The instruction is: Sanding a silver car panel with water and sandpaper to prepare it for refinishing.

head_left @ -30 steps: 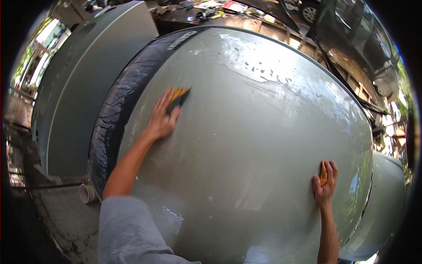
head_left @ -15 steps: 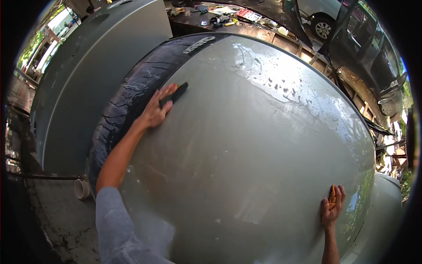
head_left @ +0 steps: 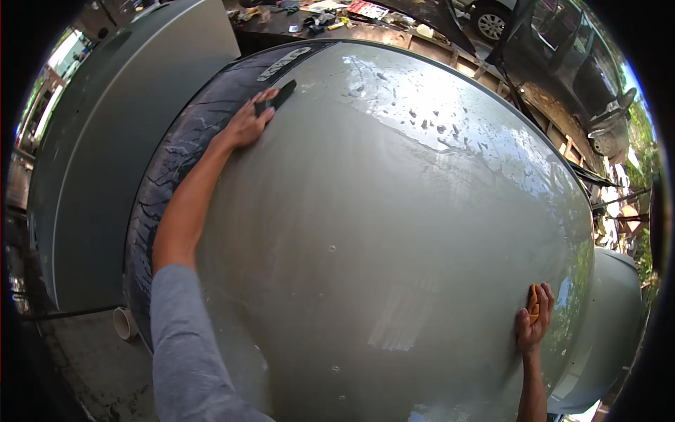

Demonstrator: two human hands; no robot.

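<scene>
A large curved grey-green car panel (head_left: 337,211) spreads out below me, wet and streaked, with a dark strip along its left edge. My left hand (head_left: 247,123) reaches to the panel's far left, fingers closed round a dark flat sanding pad (head_left: 282,98) that lies on the surface beside the dark strip. Over on the right, my right hand (head_left: 536,327) rests on the panel and grips a crumpled orange cloth (head_left: 534,304); whether it is cloth or sponge is hard to make out. Water drops (head_left: 429,123) bead on the shiny far part.
Another grey-green panel (head_left: 105,155) stands to the left. A white pot (head_left: 125,323) sits on the floor at lower left. Beyond the far edge lies a cluttered bench (head_left: 309,24). A dark car (head_left: 590,77) is at far right.
My left hand has slid farther away along the dark strip with the sanding pad. My right hand stays at nearly the same spot. The whole view has shifted slightly.
</scene>
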